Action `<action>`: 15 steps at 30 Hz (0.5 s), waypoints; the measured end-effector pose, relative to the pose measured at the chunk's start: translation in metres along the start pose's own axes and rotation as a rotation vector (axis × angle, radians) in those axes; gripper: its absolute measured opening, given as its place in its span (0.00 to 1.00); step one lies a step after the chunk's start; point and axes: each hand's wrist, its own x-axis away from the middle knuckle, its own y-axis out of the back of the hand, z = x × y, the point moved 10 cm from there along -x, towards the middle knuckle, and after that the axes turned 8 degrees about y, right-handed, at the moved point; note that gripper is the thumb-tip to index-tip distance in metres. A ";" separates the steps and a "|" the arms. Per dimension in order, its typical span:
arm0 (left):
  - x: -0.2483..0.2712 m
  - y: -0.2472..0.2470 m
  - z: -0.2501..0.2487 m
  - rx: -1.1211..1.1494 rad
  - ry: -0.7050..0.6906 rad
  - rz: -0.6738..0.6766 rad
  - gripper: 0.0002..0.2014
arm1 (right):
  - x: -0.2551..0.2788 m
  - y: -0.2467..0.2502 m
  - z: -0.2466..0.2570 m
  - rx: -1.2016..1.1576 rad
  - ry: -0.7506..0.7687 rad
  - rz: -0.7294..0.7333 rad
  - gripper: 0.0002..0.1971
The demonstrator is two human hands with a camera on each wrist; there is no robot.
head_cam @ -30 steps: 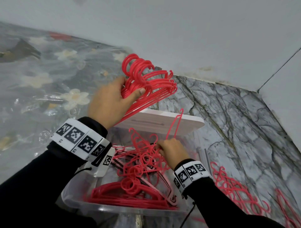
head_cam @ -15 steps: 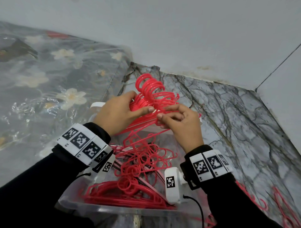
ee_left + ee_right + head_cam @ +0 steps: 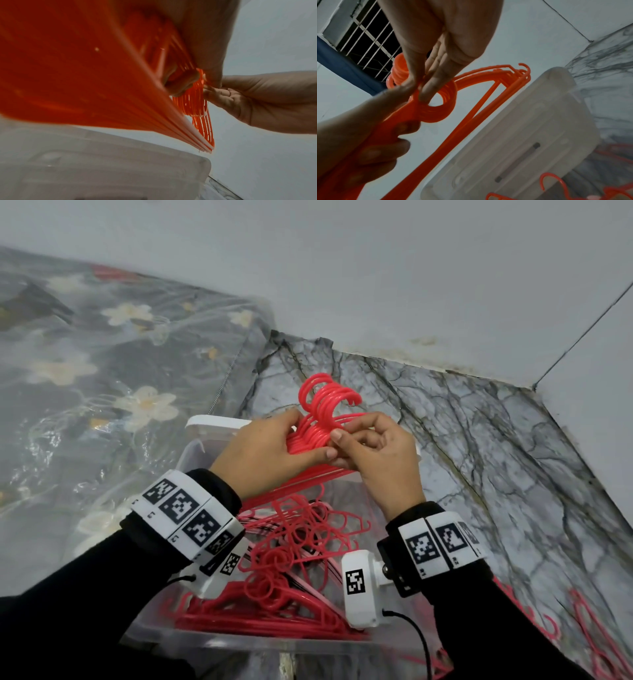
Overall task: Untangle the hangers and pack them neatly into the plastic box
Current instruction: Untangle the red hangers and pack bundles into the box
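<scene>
A stacked bundle of red hangers [image 3: 318, 422] is held above the clear plastic box [image 3: 239, 642], hooks pointing away from me. My left hand [image 3: 270, 450] grips the bundle [image 3: 85, 67] at its neck, thumb on top. From the right, my right hand [image 3: 373, 450] pinches the same bundle [image 3: 440, 102] at the rings below the hooks. Inside the box lies a tangled heap of red hangers [image 3: 294, 563], with a flatter stack along the near wall.
The box's white lid [image 3: 212, 424] leans behind the box. More red hangers [image 3: 589, 631] lie on the marble floor at the right. A plastic-covered floral mattress [image 3: 102, 392] fills the left. The white wall [image 3: 376, 268] meets the floor just beyond the hands.
My right hand left the heap in the box, rose and took hold of the bundle beside my left hand. The bundle came lower and nearer over the box.
</scene>
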 end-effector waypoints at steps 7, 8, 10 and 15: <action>-0.010 0.024 0.013 -0.017 0.044 -0.037 0.32 | 0.009 -0.004 -0.047 0.330 -0.309 0.418 0.06; -0.011 0.028 0.016 0.005 0.059 -0.046 0.31 | 0.014 -0.004 -0.062 0.556 -0.312 0.520 0.06; -0.012 0.031 0.018 0.044 0.073 -0.045 0.30 | 0.031 -0.014 -0.094 1.007 -0.262 0.761 0.06; -0.011 0.029 0.013 0.030 0.064 -0.002 0.27 | 0.094 -0.056 -0.162 1.401 -0.123 1.221 0.09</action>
